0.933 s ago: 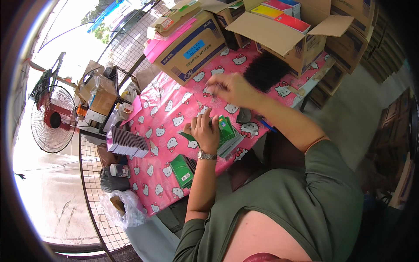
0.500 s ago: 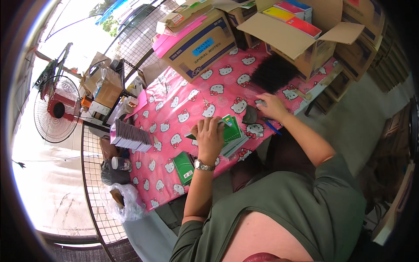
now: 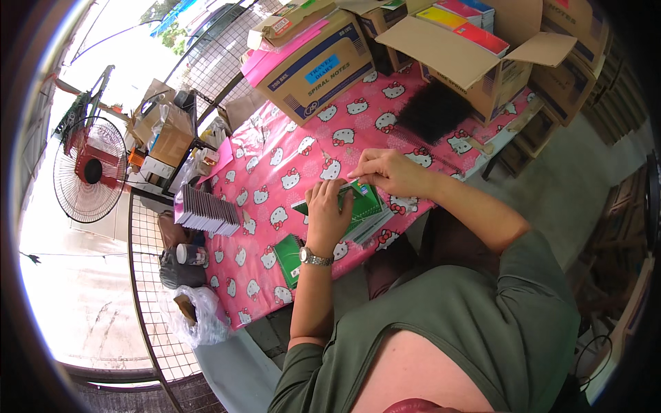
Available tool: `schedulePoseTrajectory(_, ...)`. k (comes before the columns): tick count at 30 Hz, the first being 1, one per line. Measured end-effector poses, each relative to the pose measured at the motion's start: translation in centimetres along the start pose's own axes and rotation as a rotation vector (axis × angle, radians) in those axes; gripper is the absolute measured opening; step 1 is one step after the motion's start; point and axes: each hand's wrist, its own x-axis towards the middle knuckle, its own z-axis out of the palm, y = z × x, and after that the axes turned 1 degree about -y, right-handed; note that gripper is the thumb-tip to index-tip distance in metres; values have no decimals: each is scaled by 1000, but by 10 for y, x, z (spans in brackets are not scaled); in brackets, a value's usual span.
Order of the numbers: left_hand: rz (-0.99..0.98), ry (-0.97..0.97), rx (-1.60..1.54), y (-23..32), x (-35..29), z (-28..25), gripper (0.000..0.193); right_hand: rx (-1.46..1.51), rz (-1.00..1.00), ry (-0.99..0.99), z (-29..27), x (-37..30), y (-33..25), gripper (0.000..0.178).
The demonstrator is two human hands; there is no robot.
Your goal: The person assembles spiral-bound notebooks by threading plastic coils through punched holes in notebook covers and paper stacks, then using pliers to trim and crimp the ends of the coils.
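Note:
My left hand (image 3: 326,212) is closed over a small green-covered notebook (image 3: 299,206), tilted up above a stack of similar green notebooks (image 3: 372,227). At the held notebook's upper edge, the fingers of my right hand (image 3: 394,172) are pinched together. Whatever thin piece they grip there is too small to make out. Nearer to me, by my left wrist, another green spiral notebook (image 3: 288,260) lies flat on the table. Beyond my right hand sits a dark heap of thin black pieces, perhaps binding coils (image 3: 434,112).
A pink patterned cloth covers the table (image 3: 279,180). Upright notebooks (image 3: 205,212) stand in a row at left, near a jar (image 3: 191,255) and a plastic bag (image 3: 200,318). A closed carton (image 3: 313,72) and an open carton (image 3: 475,76) stand at the back. A fan (image 3: 89,170) is far left.
My right hand has moved left from the table's right side to the notebook's upper edge, and its fingers have closed. My left hand stays on the notebook with little shift.

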Motion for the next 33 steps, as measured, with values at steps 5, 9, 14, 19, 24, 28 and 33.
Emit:
schedulePoseTrajectory(5, 29, 30, -33, -1, -2, 0, 21, -8, -48, -30, -1, 11, 0, 15)
schedulePoseTrajectory(9, 40, 58, -27, -6, -5, 3, 22, 45, -26, -114, -3, 17, 0, 15)
schedulePoseTrajectory(14, 1, 120, -94, -1, -5, 5, 27, 218, 357, -215, -9, 21, -20, 17)
schedulePoseTrajectory(19, 63, 86, 41, 9, -1, 5, 24, -90, -75, 16, 2, -1, -7, 22)
schedulePoseTrajectory(24, 33, 27, 37, 10, -5, 0, 24, -341, 18, -134, -2, 4, -33, 30)
schedulePoseTrajectory(28, 40, 24, 57, 1, -13, -4, 21, 237, 599, -468, -24, 31, -55, 29)
schedulePoseTrajectory(33, 22, -70, -38, -4, -11, 0, 21, -661, 586, -313, 39, -29, 138, 57)
